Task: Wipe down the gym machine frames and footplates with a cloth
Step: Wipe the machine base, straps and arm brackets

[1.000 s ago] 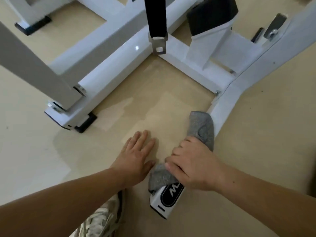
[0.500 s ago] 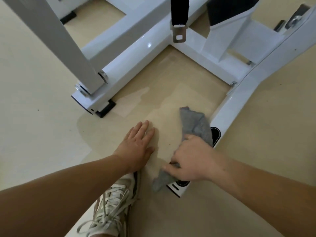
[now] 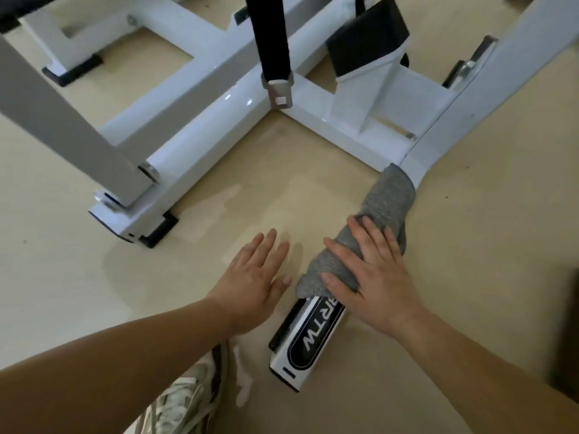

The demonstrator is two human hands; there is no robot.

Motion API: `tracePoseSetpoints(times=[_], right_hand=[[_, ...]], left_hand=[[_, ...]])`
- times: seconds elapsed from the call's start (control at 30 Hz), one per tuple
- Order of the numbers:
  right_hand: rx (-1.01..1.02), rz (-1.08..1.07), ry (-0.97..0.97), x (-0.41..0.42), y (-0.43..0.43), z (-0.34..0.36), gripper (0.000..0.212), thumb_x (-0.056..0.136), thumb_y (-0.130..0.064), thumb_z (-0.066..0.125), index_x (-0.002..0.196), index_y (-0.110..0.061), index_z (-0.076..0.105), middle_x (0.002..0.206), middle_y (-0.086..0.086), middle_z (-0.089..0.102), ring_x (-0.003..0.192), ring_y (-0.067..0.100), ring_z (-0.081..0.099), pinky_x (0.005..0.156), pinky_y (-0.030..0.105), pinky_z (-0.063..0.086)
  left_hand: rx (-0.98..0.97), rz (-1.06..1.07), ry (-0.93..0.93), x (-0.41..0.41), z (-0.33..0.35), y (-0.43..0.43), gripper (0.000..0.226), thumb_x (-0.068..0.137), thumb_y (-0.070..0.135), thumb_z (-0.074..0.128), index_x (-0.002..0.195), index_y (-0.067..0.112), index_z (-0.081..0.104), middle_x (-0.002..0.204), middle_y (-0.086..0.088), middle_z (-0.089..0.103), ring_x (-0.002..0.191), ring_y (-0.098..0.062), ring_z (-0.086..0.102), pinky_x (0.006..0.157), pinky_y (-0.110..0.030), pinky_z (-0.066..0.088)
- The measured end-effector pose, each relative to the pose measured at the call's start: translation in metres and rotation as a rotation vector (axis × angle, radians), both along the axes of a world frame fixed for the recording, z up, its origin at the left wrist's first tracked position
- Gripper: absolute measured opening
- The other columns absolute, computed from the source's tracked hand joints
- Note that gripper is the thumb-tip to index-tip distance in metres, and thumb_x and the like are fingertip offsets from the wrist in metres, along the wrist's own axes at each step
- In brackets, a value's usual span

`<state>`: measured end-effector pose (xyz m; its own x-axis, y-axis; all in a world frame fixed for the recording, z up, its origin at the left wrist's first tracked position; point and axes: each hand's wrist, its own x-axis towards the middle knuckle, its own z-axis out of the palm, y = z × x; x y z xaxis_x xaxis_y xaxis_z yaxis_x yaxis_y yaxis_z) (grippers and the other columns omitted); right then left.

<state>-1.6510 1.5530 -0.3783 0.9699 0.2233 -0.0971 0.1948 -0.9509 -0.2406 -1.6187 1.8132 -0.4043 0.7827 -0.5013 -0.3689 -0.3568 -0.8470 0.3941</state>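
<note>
the right hand [image 3: 372, 270], fingers spread, presses the cloth [image 3: 380, 208] on the frame leg [image 3: 308, 343]; it should keep even pressure along the leg. the left hand [image 3: 250, 283] rests flat on the floor [image 3: 470, 245].

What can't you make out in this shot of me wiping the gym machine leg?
Head view:
- Frame leg under the grey cloth: covered by cloth and right hand.
- Logo lettering: start hidden by the cloth.
- Black strap: top cut off by the upper edge.
- Dark shape at right edge: blurred, cut off.

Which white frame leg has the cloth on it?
The logo leg, under the right hand and cloth; the other leg is bare.
</note>
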Motion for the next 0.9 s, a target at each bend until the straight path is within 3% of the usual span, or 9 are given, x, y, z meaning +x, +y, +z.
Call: tracePoseSetpoints(times=[0.17,0.3,0.43,0.47,0.57,0.63,0.7,0.83,0.9], right_hand=[[0.236,-0.238,-0.031,0.02,-0.015,-0.016,0.063,0.101,-0.067,0.033,0.159,-0.044,0.027,0.172,-0.005,-0.013,0.155,0.014,-0.021,0.127,0.049,0.003],[0.466,-0.45,-0.037,0.03,-0.022,-0.022,0.065,0.108,-0.047,0.03,0.165,-0.023,0.007,0.165,-0.011,-0.032,0.153,0.007,-0.026,0.126,0.032,-0.002],[0.61,-0.654,-0.033,0.035,-0.033,-0.024,0.064,0.11,-0.035,0.026,0.163,-0.016,-0.005,0.163,-0.012,-0.02,0.148,-0.002,-0.012,0.116,0.005,-0.003],[0.628,-0.713,-0.057,0.035,-0.039,-0.027,0.065,0.11,-0.035,0.026,0.163,-0.014,-0.005,0.165,-0.009,-0.018,0.15,0.0,-0.011,0.114,0.004,-0.003],[0.705,-0.864,-0.054,0.034,-0.057,-0.031,0.064,0.111,-0.038,0.023,0.163,-0.013,-0.004,0.171,-0.002,-0.014,0.15,0.0,-0.016,0.12,0.017,-0.003],[0.77,-0.845,-0.015,0.039,-0.064,-0.029,0.062,0.111,-0.039,0.022,0.163,-0.015,-0.003,0.171,-0.004,-0.012,0.147,-0.004,-0.015,0.119,0.018,-0.005],[0.794,-0.801,-0.002,0.049,-0.07,-0.026,0.06,0.112,-0.037,0.023,0.163,-0.015,0.0,0.171,-0.006,-0.01,0.151,-0.001,-0.012,0.119,0.02,-0.004],[0.907,-0.81,0.051,0.071,-0.079,-0.023,0.059,0.112,-0.037,0.025,0.164,-0.018,0.004,0.172,-0.005,-0.007,0.157,0.008,-0.004,0.12,0.026,0.002],[1.055,-0.813,0.064,0.082,-0.077,-0.02,0.059,0.112,-0.035,0.028,0.165,-0.019,0.006,0.172,-0.006,0.0,0.157,0.01,0.0,0.12,0.024,0.001]], left_hand=[[-0.071,0.045,0.108,0.028,0.025,-0.049,0.068,0.106,0.057,0.019,0.164,0.029,-0.002,0.172,0.004,-0.005,0.158,-0.012,-0.005,0.127,-0.029,-0.002],[-0.113,0.039,0.182,0.043,0.043,-0.083,0.065,0.107,0.054,0.025,0.164,0.03,0.006,0.171,0.007,0.013,0.156,-0.011,0.014,0.125,-0.028,0.014],[0.008,-0.093,0.195,0.062,0.062,-0.116,0.067,0.107,0.053,0.029,0.164,0.031,0.001,0.171,0.009,0.014,0.154,-0.015,0.021,0.12,-0.028,0.021],[0.05,-0.143,0.197,0.07,0.067,-0.125,0.068,0.107,0.053,0.03,0.164,0.032,-0.002,0.171,0.009,0.01,0.155,-0.016,0.02,0.122,-0.03,0.021],[0.125,-0.271,0.21,0.097,0.079,-0.152,0.069,0.108,0.051,0.033,0.163,0.035,-0.006,0.171,0.011,0.001,0.157,-0.015,0.014,0.127,-0.035,0.017],[0.129,-0.29,0.198,0.107,0.081,-0.167,0.068,0.108,0.048,0.035,0.163,0.035,-0.005,0.171,0.013,0.001,0.157,-0.015,0.015,0.126,-0.032,0.016],[0.099,-0.245,0.192,0.102,0.075,-0.172,0.069,0.108,0.047,0.038,0.162,0.041,-0.005,0.17,0.014,0.008,0.154,-0.016,0.024,0.124,-0.031,0.023],[-0.058,-0.102,0.268,0.085,0.053,-0.159,0.07,0.102,0.059,0.041,0.15,0.066,-0.011,0.162,0.013,0.031,0.135,-0.017,0.052,0.103,-0.027,0.043],[-0.137,-0.077,0.281,0.088,0.048,-0.155,0.07,0.094,0.07,0.042,0.141,0.077,-0.01,0.166,0.019,0.015,0.149,-0.012,0.033,0.117,-0.034,0.036]])
